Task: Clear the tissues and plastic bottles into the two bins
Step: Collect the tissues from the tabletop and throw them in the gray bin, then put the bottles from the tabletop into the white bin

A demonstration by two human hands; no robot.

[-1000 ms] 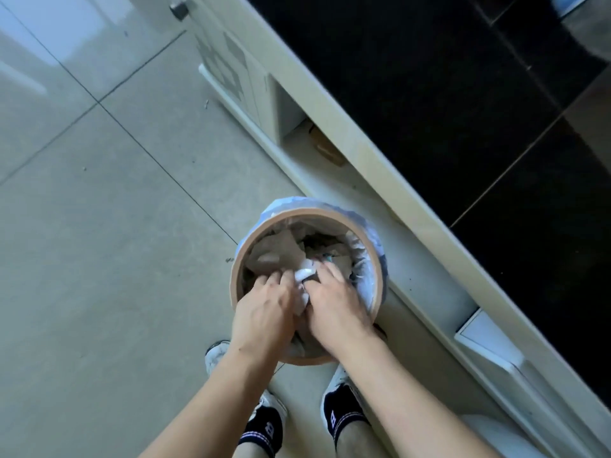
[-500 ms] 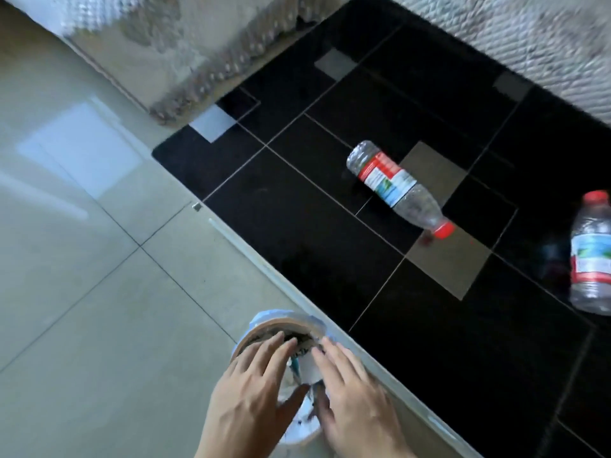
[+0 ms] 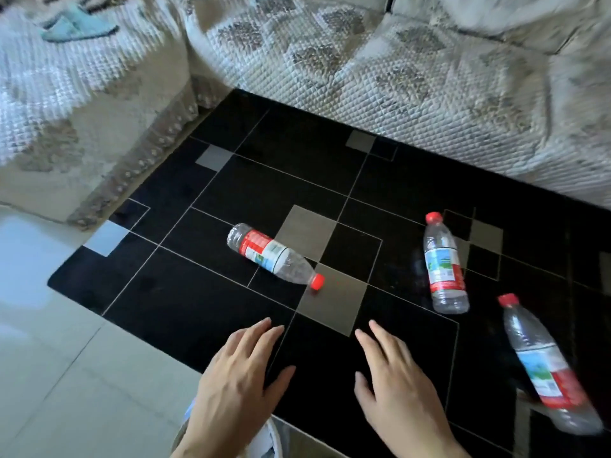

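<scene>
The quilted sofa cover [image 3: 413, 77] fills the frame from nine o'clock round through twelve to three, pale with grey diamond patches; on it at eleven o'clock lies a teal-edged cloth [image 3: 76, 26], blurred. Below it the black table top [image 3: 185, 302], glossy and crossed by thin pale lines with grey squares set in, takes the centre and runs off at three and five o'clock. Pale floor tiles [image 3: 49, 375] cover the seven-to-nine o'clock corner.

Three clear plastic bottles with red caps and red-and-white labels lie on their sides on the black top, and nothing can be seen inside them. The far-right bottle [image 3: 545, 368], at four o'clock, points its cap up toward twelve. The right bottle [image 3: 444, 264], at two to three o'clock, lies just beside it, cap also toward twelve. The centre bottle [image 3: 272, 256] lies well apart from both, cap toward four o'clock.

At six o'clock a sliver of bin rim [image 3: 271, 438] shows under the left wrist; its contents are hidden. The left hand [image 3: 238, 388] and right hand [image 3: 396, 388] hover apart over the near table edge, fingers straight and spread, holding nothing, nothing between them and the centre bottle.
</scene>
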